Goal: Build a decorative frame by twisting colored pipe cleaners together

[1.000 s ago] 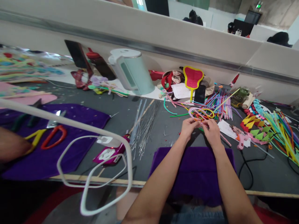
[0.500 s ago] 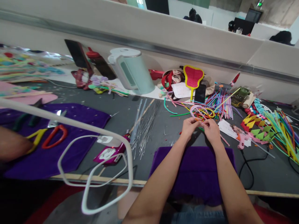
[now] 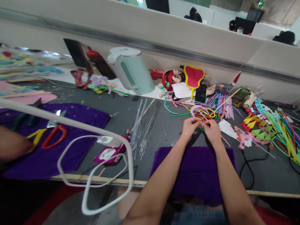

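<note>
My left hand (image 3: 188,128) and my right hand (image 3: 212,132) meet just above the far edge of a purple cloth (image 3: 194,170) in front of me. Both are closed, fingertips pinched on a pink pipe cleaner (image 3: 201,122) between them. That strand runs up into a tangle of coloured pipe cleaners (image 3: 202,113) lying on the grey table (image 3: 164,131) just beyond my fingers.
A bundle of metal wires (image 3: 145,125) lies left of my hands. A pale green kettle (image 3: 131,70), a red and yellow fan (image 3: 193,78) and a black phone (image 3: 200,93) stand behind. A pink glue gun (image 3: 243,140) and coloured strips (image 3: 281,128) lie right. Another person's arm (image 3: 11,147) rests far left.
My hands stay pinched on the pink strand, shifting only slightly. The looped end of the pipe cleaners has turned a little beyond my fingers.
</note>
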Demonstrator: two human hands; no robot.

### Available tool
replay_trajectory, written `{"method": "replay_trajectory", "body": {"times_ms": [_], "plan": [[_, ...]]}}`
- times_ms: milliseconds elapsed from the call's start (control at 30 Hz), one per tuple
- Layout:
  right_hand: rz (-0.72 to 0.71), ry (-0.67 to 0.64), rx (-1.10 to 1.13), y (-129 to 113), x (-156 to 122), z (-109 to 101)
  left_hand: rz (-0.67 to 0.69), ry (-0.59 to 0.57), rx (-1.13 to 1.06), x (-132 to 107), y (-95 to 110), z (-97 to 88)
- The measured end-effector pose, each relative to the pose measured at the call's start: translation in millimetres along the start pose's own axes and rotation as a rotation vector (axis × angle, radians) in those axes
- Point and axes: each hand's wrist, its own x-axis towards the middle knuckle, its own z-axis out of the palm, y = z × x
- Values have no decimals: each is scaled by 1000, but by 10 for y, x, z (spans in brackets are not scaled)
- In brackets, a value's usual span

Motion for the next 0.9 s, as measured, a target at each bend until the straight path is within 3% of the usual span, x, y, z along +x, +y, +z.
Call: {"method": "replay_trajectory", "body": {"times_ms": [367,500,633,700,767,833,900], "plan": [[-68,-93,-108,46,31,30,-3,7,23,4,4,3],[-120,-79,-128,9,12,26,-9,-2,27,9,10,-6],[-224,18,-76,-9,0,-136,-10,-2,11,0,73,-29],[-142,119,-126,45,0,-271,-8,-4,-16,-10,133,-51],[11,105,-193,126,2,-394,13,-8,-29,-22,209,-87],[151,-51,-91,192,3,-467,61,-2,-7,-29,285,-135],[261,-231,182,201,-2,-479,121,15,22,-27,345,-190]]}}
